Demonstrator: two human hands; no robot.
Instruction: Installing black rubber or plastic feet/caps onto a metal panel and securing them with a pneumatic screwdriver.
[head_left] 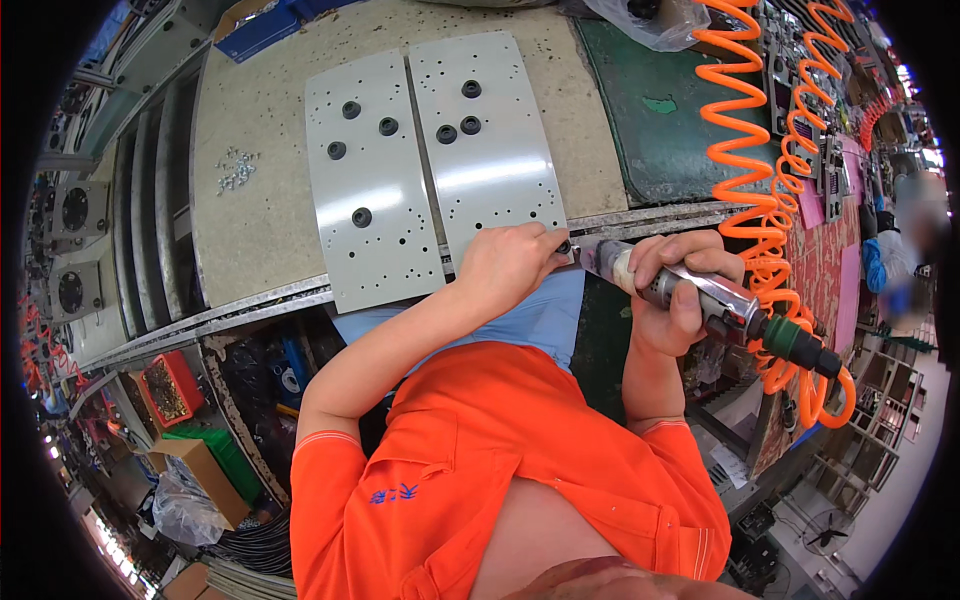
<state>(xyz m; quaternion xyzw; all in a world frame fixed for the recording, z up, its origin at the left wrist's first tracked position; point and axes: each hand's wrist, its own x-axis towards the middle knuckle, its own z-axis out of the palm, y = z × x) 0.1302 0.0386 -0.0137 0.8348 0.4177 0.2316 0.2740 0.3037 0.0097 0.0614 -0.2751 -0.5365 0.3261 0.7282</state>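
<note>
Two light grey metal panels with many drilled holes lie side by side, the left panel (385, 185) and the right panel (490, 175). Several round black rubber feet (361, 217) sit on them. My left hand (508, 262) is closed at the near right corner of the right panel, its fingertips pinching a black rubber foot (563, 247). In my right hand (683, 280) is an air screwdriver (715, 298), held sideways with its nose pointing left at that foot. Whether the tip touches a screw there cannot be made out.
A coiled orange air hose (738, 130) hangs at the right and joins the screwdriver's back end. Loose small screws (237, 170) lie on the worktable (255, 235), left of the panels. A blue bin (258, 32) stands at the far left, and a green mat (655, 125) covers the right.
</note>
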